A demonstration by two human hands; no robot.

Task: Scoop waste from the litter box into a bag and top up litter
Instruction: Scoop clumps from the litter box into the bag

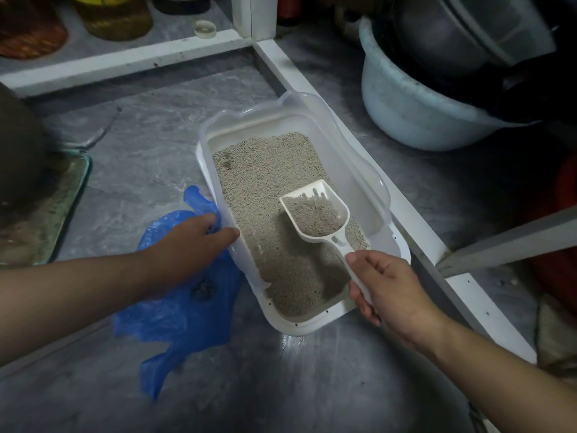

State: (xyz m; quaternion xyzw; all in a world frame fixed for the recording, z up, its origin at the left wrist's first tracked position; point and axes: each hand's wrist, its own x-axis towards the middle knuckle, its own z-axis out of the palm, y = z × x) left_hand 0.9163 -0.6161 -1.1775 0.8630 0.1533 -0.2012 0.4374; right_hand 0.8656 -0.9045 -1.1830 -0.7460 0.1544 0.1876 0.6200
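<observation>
Now right hand (385, 285) grips scoop (315, 215) above litter (265, 170).

Litter box (365, 170) on floor (281, 379), right side along shelf frame (415, 220). Litter (265, 170) inside box. Scoop (315, 214) above litter near box's right wall (load of litter in it), handle in right hand (390, 292). Bag (175, 317) on floor, touching box's left wall, under left hand (190, 242). Basin (415, 101) behind frame, right of box. Tray (46, 214) at floor's left edge.
</observation>
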